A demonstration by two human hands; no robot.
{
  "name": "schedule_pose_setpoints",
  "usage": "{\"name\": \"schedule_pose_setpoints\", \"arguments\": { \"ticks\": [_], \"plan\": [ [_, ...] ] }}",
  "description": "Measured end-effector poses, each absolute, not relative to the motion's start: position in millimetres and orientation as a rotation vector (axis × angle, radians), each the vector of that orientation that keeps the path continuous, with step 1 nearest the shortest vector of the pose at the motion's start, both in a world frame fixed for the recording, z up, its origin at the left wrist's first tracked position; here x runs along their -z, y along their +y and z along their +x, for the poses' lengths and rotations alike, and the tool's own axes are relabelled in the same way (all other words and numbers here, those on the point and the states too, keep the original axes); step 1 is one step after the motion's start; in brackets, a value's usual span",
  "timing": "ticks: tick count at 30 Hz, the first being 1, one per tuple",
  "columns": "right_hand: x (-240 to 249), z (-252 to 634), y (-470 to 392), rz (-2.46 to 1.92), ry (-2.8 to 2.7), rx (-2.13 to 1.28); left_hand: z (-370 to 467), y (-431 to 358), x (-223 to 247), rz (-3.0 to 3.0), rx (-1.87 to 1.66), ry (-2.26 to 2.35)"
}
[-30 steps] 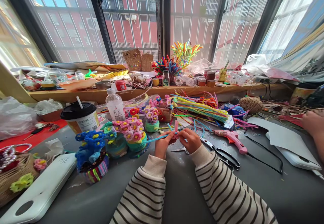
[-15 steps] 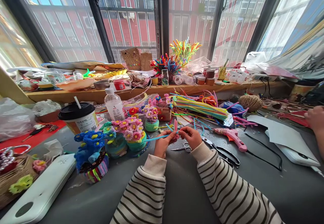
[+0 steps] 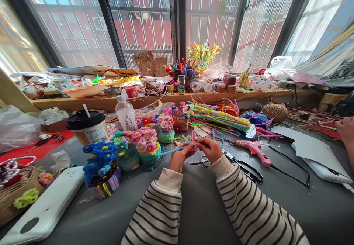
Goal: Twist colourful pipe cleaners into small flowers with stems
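My left hand (image 3: 179,157) pinches a blue pipe cleaner (image 3: 174,150), whose long end sticks out to the left, together with a pink pipe cleaner (image 3: 194,135) standing upright at the fingertips. My right hand (image 3: 212,149) meets it from the right, its fingers closed on the same small pink and blue piece. Fingers hide how the strands cross. Just below and between the hands lie small scissors (image 3: 204,160). Right of my right hand are larger black-handled scissors (image 3: 250,172) and a pink glue gun (image 3: 257,151).
Pink flowers (image 3: 145,140) in a teal pot and blue flowers (image 3: 101,156) in a striped pot stand left. Behind are a bottle (image 3: 126,116), a lidded cup (image 3: 87,128) and a pipe-cleaner bundle (image 3: 221,116). Another person's hand (image 3: 345,130) is at the right edge.
Both hands stay together on the piece with nearly the same grip. The whole view has shifted slightly.
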State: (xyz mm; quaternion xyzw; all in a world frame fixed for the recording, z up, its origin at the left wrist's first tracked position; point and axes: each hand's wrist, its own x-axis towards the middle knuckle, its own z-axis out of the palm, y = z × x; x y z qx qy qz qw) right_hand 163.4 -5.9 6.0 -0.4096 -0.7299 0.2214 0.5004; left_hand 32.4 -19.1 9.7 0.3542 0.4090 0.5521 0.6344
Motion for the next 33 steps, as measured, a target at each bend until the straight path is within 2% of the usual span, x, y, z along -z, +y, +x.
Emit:
{"name": "schedule_pose_setpoints", "arguments": {
  "ticks": [5,7,14,18,33],
  "plan": [
    [-2.4,164.1,-3.6,-0.960,-1.701,-0.692,30.5,-18.7,-9.5,0.779,-1.224,0.896],
    [-3.3,167.3,-3.3,-0.940,-1.706,-0.642,29.9,-18.3,-9.3,0.772,-1.215,0.888],
    [-8.2,176.1,-4.0,-0.803,-1.951,0.049,29.3,-18.1,-10.4,0.705,-1.202,0.862],
    [-4.3,175.6,-1.8,-0.742,-2.020,0.272,29.5,-19.8,-11.9,0.697,-1.174,0.860],
    [-6.6,173.8,-8.1,-0.835,-2.093,0.312,29.5,-18.9,-8.9,0.745,-1.186,0.884]
  ]
}}
